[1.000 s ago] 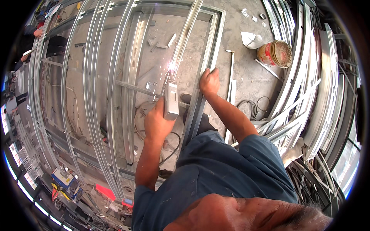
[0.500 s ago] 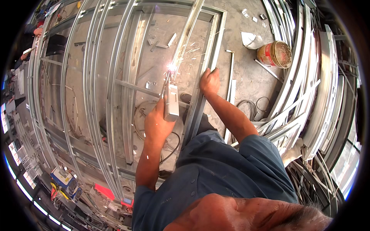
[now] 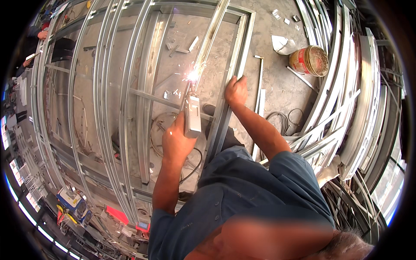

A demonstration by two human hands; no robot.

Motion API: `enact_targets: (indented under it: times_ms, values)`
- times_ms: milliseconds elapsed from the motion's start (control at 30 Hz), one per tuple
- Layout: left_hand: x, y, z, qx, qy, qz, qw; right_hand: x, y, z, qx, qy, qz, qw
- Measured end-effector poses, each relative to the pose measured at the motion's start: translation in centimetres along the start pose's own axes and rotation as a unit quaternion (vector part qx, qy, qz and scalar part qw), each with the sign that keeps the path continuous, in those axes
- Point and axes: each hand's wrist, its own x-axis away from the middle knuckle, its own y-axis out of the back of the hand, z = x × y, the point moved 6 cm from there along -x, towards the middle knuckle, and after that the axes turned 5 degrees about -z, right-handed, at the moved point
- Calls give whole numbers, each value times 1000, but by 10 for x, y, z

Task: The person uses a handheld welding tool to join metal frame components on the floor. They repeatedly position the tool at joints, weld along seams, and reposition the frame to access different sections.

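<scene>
Your left hand [image 3: 177, 141] grips a grey, matt metal-cased tool [image 3: 192, 116]; your right hand [image 3: 235, 90] rests on a shiny bare-metal frame rail [image 3: 229, 93]. Beyond your hands lies rough, dull concrete floor [image 3: 277, 82].

The metal frame [image 3: 130, 93] was pale silver-grey, its long bars streaked with brighter glints. The tool [image 3: 192, 116] had a light grey, boxy body, and white-pink sparks [image 3: 193, 76] flared at its tip. The floor [image 3: 277, 82] was dull grey concrete. The bucket [image 3: 308, 60] was red with a rusty, tan-crusted inside. The shirt [image 3: 247, 190] was dark slate blue.
</scene>
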Motion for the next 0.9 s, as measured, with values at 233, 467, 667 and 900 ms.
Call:
enact_targets:
  times_ms: [233,467,667,900]
  values:
    - [1,0,0,0,1,5,1000,-1,-1,-2,5,-6,-3,1000]
    - [3,0,1,-12,17,13,1000,0,-3,-2,14,12,-4,1000]
    - [13,12,-5,55,-50,-41,996,1,-2,-1,6,21,-15,1000]
    - [13,39,9,181,52,21,982,0,-3,-3,6,31,-17,999]
